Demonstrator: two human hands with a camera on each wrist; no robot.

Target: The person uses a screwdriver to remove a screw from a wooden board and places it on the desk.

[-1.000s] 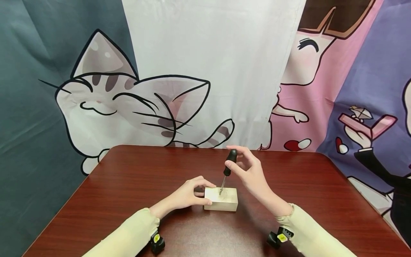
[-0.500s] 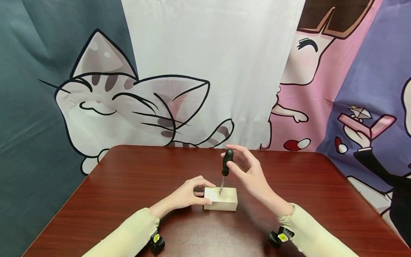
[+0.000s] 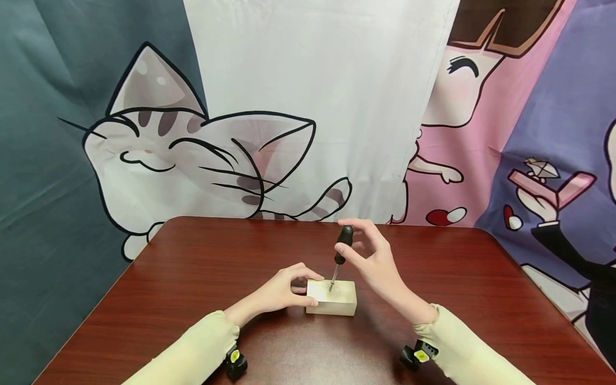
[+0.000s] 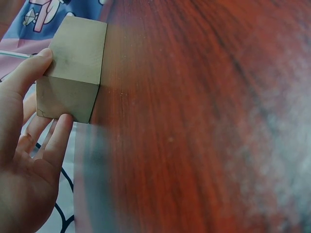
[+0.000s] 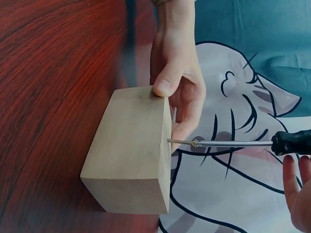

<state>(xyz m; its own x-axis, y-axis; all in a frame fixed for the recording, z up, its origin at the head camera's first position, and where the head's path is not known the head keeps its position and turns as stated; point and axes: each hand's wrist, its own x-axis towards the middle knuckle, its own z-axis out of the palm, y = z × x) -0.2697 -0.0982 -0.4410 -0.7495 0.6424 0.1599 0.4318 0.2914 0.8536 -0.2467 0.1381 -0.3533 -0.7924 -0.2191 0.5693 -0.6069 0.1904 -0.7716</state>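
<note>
A pale wooden block [image 3: 333, 303] lies on the table, its left end gripped by my left hand [image 3: 276, 291], thumb along the near edge and fingers at the far side. From its top face stands a brass-coloured screw [image 5: 180, 141], part of its thread showing. The shaft of a black-handled screwdriver [image 3: 344, 246] meets the screw's head, leaning slightly right in the head view. My right hand [image 3: 377, 264] holds the handle between thumb and fingers, index finger up near the handle's top. The left wrist view shows the left thumb and fingers [image 4: 59, 141] against the block.
The reddish-brown wooden table [image 3: 216, 246] reaches back to a printed cloth [image 3: 317, 80] with a cartoon cat and figures. Dark wrist cameras [image 3: 237, 364] sit under both pale sleeves [image 3: 197, 350], close over the table.
The screwdriver handle tipped left, then back a little right, while the right thumb and fingers shifted around it. The left hand and block stayed in place.
</note>
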